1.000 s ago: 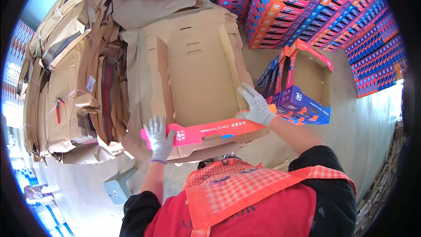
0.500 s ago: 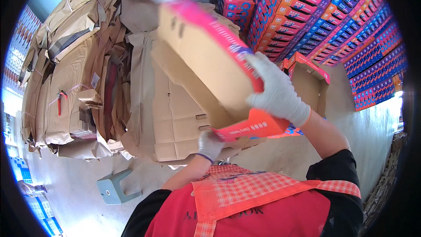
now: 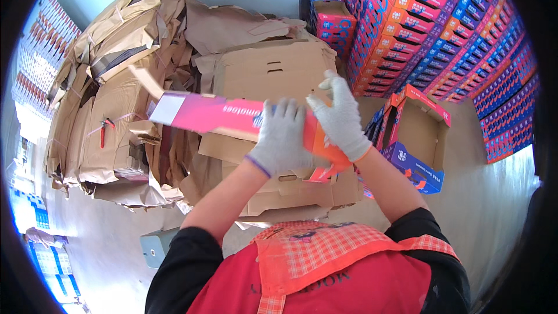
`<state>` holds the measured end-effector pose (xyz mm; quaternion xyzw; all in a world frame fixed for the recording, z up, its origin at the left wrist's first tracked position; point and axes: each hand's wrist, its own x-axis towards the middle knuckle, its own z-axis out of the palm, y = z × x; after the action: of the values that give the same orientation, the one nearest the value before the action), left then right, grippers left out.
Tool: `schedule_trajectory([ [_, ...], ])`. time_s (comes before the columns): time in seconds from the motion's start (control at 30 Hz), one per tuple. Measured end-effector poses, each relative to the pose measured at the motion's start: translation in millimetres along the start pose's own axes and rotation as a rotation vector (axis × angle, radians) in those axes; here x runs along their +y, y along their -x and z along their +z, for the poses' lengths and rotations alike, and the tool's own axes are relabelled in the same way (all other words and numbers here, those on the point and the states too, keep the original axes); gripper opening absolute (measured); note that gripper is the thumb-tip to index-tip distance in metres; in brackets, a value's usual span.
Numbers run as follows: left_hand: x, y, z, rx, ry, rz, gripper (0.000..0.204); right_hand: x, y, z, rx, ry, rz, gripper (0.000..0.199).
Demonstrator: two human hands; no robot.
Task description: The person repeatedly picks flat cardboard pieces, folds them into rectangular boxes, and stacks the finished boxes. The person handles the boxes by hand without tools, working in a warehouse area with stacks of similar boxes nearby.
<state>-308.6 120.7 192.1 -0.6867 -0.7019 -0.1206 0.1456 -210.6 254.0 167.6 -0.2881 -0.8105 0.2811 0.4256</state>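
Observation:
My left hand [image 3: 282,139], in a white knit glove, grips a pink and orange cardboard box [image 3: 215,115] by its long side, fingers over the upper edge. The box is tilted so that its printed side faces me, and a bare brown flap sticks out at its far left end. My right hand [image 3: 342,122], gloved too, is at the orange end, its fingers apart and bent. Whether its palm presses on the cardboard is hard to see. Beneath the box lies a stack of flat brown cardboard blanks [image 3: 279,70].
Bundles of brown paper-wrapped cardboard [image 3: 110,110] stand at left, with red-handled cutters [image 3: 103,132] on them. A formed open box [image 3: 418,139] sits to the right. Tall stacks of printed boxes [image 3: 418,17] rise at the back right. A grey-green stool [image 3: 156,249] stands on the floor.
The box has come down and turned, its printed side now toward me. My left hand moved up onto that side; my right hand shifted to the orange end and its fingers spread.

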Motion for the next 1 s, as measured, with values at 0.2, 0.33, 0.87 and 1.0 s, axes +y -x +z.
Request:
schedule_trajectory([
  [0.2, -29.5, -25.5, 24.5, -0.122, 0.222, 0.041, 0.107, 18.8, -7.0, -55.4, -0.309, 0.359, -0.141, 0.025],
  [0.33, -29.1, -21.9, 23.2, -0.120, 0.231, 0.065, 0.101, 15.3, -30.2, -62.9, -0.442, 0.456, -0.386, 0.021],
  [0.87, -30.1, 9.7, 36.2, 0.262, 1.051, -0.249, 0.103, -32.7, -63.4, -22.1, -0.439, 0.198, -0.175, 0.024],
  [1.0, -37.9, 11.3, 47.2, 0.369, 1.426, -0.353, 0.071, -70.8, -70.2, -26.2, 0.066, 0.245, -0.602, 0.021],
])
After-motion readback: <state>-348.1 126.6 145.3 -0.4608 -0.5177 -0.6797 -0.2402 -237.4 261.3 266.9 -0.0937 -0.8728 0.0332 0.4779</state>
